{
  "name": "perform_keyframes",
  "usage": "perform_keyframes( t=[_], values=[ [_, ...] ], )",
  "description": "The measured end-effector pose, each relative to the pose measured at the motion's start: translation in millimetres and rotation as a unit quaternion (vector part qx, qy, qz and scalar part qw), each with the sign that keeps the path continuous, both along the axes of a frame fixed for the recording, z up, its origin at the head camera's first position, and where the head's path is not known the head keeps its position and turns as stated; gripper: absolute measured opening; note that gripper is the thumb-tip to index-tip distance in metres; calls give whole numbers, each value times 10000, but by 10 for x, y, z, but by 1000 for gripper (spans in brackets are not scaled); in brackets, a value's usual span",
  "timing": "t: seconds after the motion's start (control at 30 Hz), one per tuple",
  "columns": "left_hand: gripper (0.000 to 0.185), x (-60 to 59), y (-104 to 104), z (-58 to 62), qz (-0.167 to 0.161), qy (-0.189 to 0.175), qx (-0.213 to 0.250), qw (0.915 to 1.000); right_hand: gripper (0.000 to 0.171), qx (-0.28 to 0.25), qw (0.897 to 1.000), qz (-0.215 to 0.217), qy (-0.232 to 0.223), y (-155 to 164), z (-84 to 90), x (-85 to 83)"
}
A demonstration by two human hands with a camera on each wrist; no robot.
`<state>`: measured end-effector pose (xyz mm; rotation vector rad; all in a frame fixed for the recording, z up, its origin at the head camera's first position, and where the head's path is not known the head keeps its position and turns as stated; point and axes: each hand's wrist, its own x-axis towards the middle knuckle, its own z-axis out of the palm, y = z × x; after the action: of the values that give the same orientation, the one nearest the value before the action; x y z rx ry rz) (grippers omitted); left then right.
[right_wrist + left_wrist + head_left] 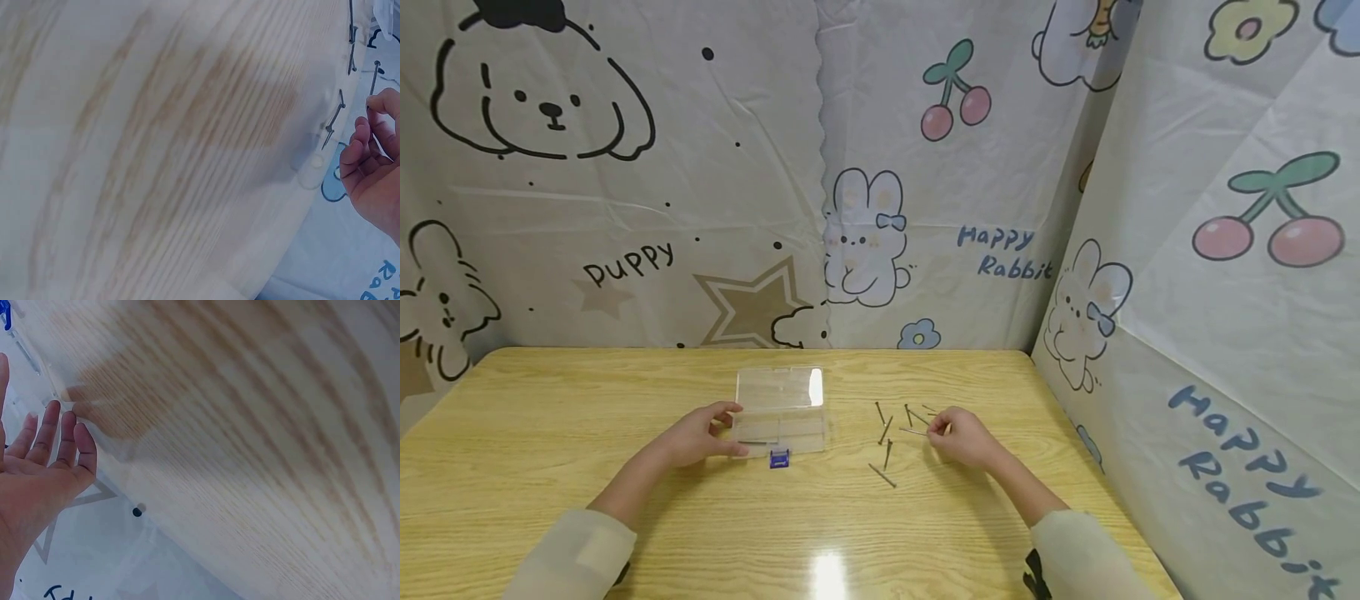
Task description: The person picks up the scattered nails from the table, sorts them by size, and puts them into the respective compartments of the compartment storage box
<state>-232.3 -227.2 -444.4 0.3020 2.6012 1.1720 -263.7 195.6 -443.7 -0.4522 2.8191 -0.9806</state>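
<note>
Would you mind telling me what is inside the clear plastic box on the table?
Inside the clear plastic box, one thin dark nail lies in the near-left compartment. The other compartments look bare. The left hand covers the box's left edge, so anything there is hidden.

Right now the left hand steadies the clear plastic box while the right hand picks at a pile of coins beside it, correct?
Not quite. The left hand does rest on the clear plastic box, but the right hand is picking at loose nails on the table, not coins. The head view shows them.
</note>
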Motion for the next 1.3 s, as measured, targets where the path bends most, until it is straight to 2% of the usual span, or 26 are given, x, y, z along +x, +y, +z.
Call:
perform_keyframes(
  t=[0.47,0.87,1.3],
  values=[
    [81,-12,-6,-22,9,19,15,10000,6,-102,9999,129,8,-167,47,10],
    [81,-8,-3,-8,-20,46,-5,10000,7,-79,9987,476,160,-366,76,16],
    [81,-10,0,-14,40,37,-70,10000,9,-100,9972,734,98,-587,139,21]
  ],
)
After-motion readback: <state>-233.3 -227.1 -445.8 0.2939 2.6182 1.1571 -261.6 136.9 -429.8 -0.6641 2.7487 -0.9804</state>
